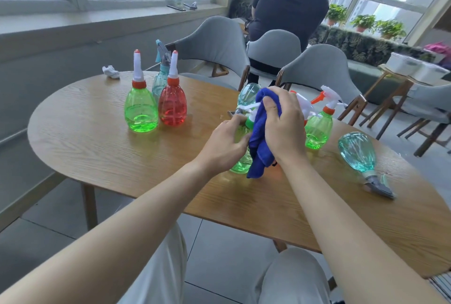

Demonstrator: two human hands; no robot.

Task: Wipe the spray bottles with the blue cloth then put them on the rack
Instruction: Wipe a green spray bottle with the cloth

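Right hand grip: bunched blue cloth | left hand grip: translucent green bottle

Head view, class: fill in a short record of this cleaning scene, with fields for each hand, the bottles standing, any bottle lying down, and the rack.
left hand: left hand grips the held green bottle
right hand: right hand holds the blue cloth against that bottle
standing, left: left green bottle, red bottle, rear teal bottle behind them
standing, right: right green bottle
lying down: fallen teal bottle, on its side on the table
rack: not in view
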